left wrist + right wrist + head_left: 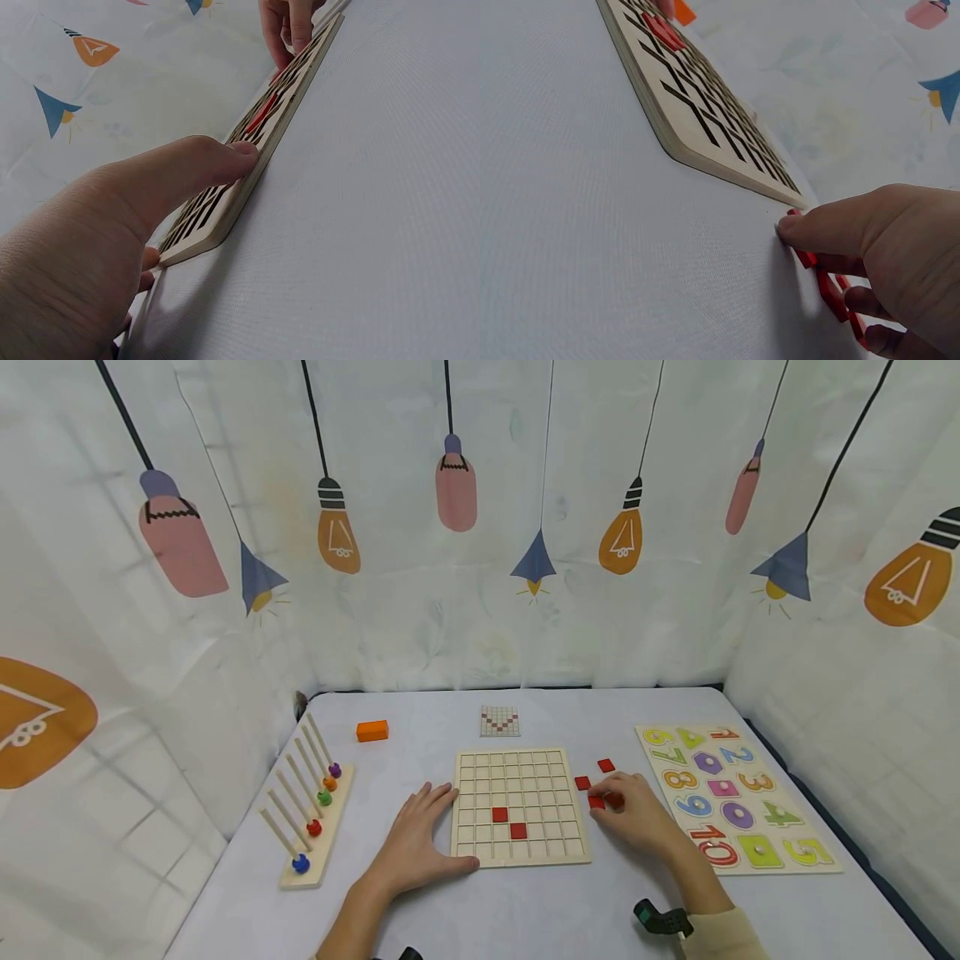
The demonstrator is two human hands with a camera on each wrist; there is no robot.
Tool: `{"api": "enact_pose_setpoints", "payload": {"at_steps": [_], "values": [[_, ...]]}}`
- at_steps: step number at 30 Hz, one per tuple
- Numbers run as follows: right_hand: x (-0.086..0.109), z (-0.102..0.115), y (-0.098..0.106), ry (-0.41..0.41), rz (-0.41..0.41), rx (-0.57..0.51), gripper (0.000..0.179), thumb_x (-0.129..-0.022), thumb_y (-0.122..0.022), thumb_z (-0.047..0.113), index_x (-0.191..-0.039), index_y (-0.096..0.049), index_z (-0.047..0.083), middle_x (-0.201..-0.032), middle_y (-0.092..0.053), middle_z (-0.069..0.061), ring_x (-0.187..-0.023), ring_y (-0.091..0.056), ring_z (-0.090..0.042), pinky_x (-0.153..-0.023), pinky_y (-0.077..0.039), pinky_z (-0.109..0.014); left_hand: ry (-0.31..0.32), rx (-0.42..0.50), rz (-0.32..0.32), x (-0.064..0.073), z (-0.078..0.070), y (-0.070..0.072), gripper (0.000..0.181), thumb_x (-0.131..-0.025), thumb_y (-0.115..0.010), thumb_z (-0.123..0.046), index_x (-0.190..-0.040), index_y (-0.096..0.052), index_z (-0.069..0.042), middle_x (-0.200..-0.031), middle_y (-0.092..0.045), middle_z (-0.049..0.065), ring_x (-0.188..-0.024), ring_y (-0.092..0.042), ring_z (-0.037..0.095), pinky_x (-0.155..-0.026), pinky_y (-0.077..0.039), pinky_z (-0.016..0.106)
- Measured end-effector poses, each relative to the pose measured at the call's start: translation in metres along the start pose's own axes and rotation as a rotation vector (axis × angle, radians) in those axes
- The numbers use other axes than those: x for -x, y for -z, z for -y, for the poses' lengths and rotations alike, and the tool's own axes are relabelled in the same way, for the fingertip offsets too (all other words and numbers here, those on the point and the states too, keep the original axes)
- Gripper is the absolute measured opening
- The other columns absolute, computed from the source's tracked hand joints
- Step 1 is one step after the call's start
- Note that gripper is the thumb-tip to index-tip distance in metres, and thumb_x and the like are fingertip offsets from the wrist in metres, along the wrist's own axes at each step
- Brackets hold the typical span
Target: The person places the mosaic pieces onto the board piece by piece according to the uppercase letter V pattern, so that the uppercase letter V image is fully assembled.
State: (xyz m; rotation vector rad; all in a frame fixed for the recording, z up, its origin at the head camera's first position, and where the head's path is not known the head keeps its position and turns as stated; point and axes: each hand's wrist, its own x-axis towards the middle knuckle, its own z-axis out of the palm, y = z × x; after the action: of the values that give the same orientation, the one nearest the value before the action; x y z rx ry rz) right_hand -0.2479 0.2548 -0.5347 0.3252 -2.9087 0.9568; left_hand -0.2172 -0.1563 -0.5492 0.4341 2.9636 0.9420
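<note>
A wooden grid board (pixel 542 793) lies flat on the white table (pixel 555 918), right in front of the person, and 2 red squares (pixel 499 815) are set into its cells. These sit in the half of the board nearer the person, diagonal to each other, the right one closer to the person than the left.

The left hand (pixel 416 843) rests on the board's left side, fingers spread apart along that edge and thumb reaching across the near corner. Just beyond the board's right edge, the right hand (pixel 637 814) has thumb and forefinger together, pinching a red tile (pixel 596 802). More loose tiles (pixel 606 766) lie beside it, 2 of them plain to see to the right of the board; the fingers cover part of that group, so I can't be sure of the full count. A dark device (pixel 663 918) is strapped at the right wrist.

Past the board's far edge lies a small pattern card (pixel 499 721), with an orange block (pixel 372 731) farther off to its left. Well left of the board is a peg stand (pixel 324 841) carrying 5 coloured beads, the blue one nearest the person. To the board's right, beyond the loose tiles, lies a number puzzle (pixel 759 821) with bright digits and shapes. Behind the board hangs a pale curtain (pixel 390 635) printed with lamps and bulbs.
</note>
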Motion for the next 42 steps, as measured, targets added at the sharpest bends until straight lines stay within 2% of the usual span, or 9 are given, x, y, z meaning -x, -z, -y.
{"api": "enact_pose_setpoints", "payload": {"at_steps": [9, 24, 31, 42], "values": [[0.002, -0.001, 0.004, -0.007, 0.008, -0.004, 0.023, -0.098, -0.087, 0.022, -0.12, -0.083, 0.026, -0.126, -0.074, 0.006, -0.114, -0.055, -0.017, -0.096, -0.056, -0.037, 0.009, -0.006, 0.007, 0.0, 0.0, 0.0, 0.124, -0.067, -0.088, -0.084, -0.169, -0.049, -0.026, -0.178, -0.044, -0.002, -0.174, -0.021, 0.035, -0.142, -0.018, 0.063], [0.002, 0.002, 0.004, -0.015, 0.012, -0.016, 0.019, -0.099, -0.086, 0.025, -0.118, -0.083, 0.027, -0.117, -0.073, 0.009, -0.11, -0.053, -0.015, -0.093, -0.053, -0.034, 0.01, -0.005, 0.004, -0.001, 0.0, -0.001, 0.124, -0.066, -0.088, -0.085, -0.169, -0.049, -0.026, -0.178, -0.043, -0.002, -0.174, -0.021, 0.035, -0.142, -0.018, 0.064], [-0.001, 0.005, 0.003, -0.014, -0.02, -0.038, 0.022, -0.098, -0.087, 0.026, -0.119, -0.082, 0.028, -0.115, -0.074, 0.008, -0.112, -0.056, -0.017, -0.093, -0.057, -0.033, 0.009, -0.008, 0.001, -0.001, 0.0, -0.001, 0.124, -0.066, -0.088, -0.085, -0.169, -0.049, -0.027, -0.178, -0.044, -0.002, -0.174, -0.021, 0.036, -0.141, -0.019, 0.065], [-0.01, 0.016, -0.001, 0.016, 0.0, -0.073, 0.021, -0.098, -0.086, 0.026, -0.118, -0.082, 0.028, -0.113, -0.073, 0.01, -0.109, -0.057, -0.016, -0.091, -0.058, -0.033, 0.007, -0.002, 0.009, 0.0, -0.001, 0.0, 0.124, -0.068, -0.088, -0.084, -0.169, -0.049, -0.026, -0.178, -0.043, -0.002, -0.174, -0.021, 0.036, -0.141, -0.018, 0.064]]}}
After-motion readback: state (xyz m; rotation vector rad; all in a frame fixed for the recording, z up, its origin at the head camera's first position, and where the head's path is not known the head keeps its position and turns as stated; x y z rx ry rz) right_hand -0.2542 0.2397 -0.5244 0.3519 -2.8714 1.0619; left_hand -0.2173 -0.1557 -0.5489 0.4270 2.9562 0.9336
